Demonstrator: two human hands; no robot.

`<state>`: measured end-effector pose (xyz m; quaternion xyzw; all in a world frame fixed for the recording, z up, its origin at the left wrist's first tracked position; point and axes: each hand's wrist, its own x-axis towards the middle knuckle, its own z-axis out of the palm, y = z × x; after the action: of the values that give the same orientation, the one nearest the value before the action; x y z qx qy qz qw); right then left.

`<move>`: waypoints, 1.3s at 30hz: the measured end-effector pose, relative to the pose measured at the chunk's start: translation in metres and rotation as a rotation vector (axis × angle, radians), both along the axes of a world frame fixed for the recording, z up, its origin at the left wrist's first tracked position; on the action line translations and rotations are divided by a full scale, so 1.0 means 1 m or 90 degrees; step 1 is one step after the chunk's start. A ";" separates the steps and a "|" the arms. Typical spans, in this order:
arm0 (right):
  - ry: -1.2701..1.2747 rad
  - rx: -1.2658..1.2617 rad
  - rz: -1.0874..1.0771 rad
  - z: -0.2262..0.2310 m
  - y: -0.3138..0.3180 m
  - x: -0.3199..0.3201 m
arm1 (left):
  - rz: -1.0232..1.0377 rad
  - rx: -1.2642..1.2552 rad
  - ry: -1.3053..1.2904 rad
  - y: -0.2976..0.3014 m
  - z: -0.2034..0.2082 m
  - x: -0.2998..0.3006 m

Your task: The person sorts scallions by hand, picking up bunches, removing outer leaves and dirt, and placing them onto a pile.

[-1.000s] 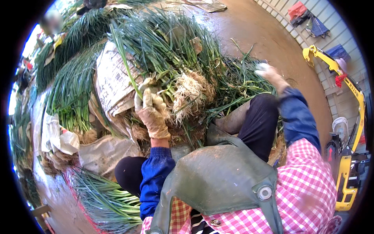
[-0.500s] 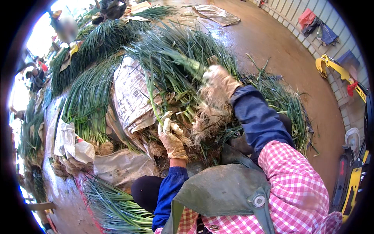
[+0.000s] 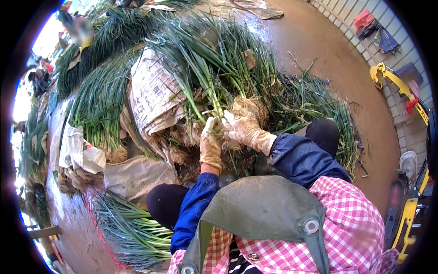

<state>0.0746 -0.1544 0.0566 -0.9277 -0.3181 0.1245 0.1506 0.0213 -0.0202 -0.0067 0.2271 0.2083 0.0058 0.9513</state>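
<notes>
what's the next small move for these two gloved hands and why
Probably draw the green onions together at their bases, into the left hand: the right hand meets it right at the pale stalk ends, while the leaves above spread apart.

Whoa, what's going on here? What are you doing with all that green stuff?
A person in dirty gloves is handling long green onions. The left hand holds some near their lower ends, and the right hand meets it there. Just beyond the right hand is a clump of bushy, pale roots. More green onions lie in a big heap in front.
</notes>
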 end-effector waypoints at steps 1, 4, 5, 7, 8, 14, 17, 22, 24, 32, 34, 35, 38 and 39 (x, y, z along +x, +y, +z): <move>0.066 0.000 0.024 0.007 0.007 -0.010 | -0.009 -0.043 -0.031 -0.001 -0.009 0.003; 0.122 0.070 0.127 0.015 -0.002 -0.012 | 0.035 0.098 -0.027 -0.011 -0.003 -0.001; 0.165 0.168 0.168 0.008 -0.009 0.003 | 0.019 0.094 -0.038 -0.011 -0.009 -0.001; 0.473 0.349 -0.028 0.013 -0.003 0.023 | 0.050 0.028 0.015 -0.012 -0.002 -0.005; 0.215 0.290 0.000 0.013 0.001 0.037 | 0.080 0.070 0.028 -0.018 0.009 -0.007; 0.157 0.232 -0.198 0.027 0.062 0.086 | 0.171 0.295 0.021 -0.029 0.032 -0.010; 0.171 0.182 -0.239 0.025 0.089 0.089 | 0.235 0.380 -0.020 -0.021 0.025 -0.011; 0.215 0.234 -0.267 -0.024 0.070 0.136 | 0.209 0.643 -0.036 -0.038 0.025 -0.005; 0.402 0.343 -0.292 -0.030 0.067 0.142 | 0.156 0.547 0.002 -0.034 0.022 -0.008; 0.061 0.089 -0.219 -0.009 0.092 0.101 | 0.145 0.817 0.032 -0.027 0.004 -0.011; -0.023 0.104 -0.265 -0.019 0.082 0.116 | 0.126 0.857 0.021 -0.039 0.009 -0.006; 0.004 0.150 -0.283 -0.020 0.088 0.114 | 0.132 0.871 0.019 -0.035 0.011 -0.008; 0.082 0.210 -0.337 -0.025 0.085 0.119 | 0.112 0.547 -0.093 -0.036 0.018 -0.007; 0.067 0.183 -0.342 -0.027 0.085 0.119 | 0.134 0.370 -0.140 -0.037 0.032 -0.010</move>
<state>0.1931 -0.0695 0.0291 -0.9401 -0.0672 0.0820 0.3239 0.0109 -0.0569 0.0249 0.4641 0.1166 0.1876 0.8578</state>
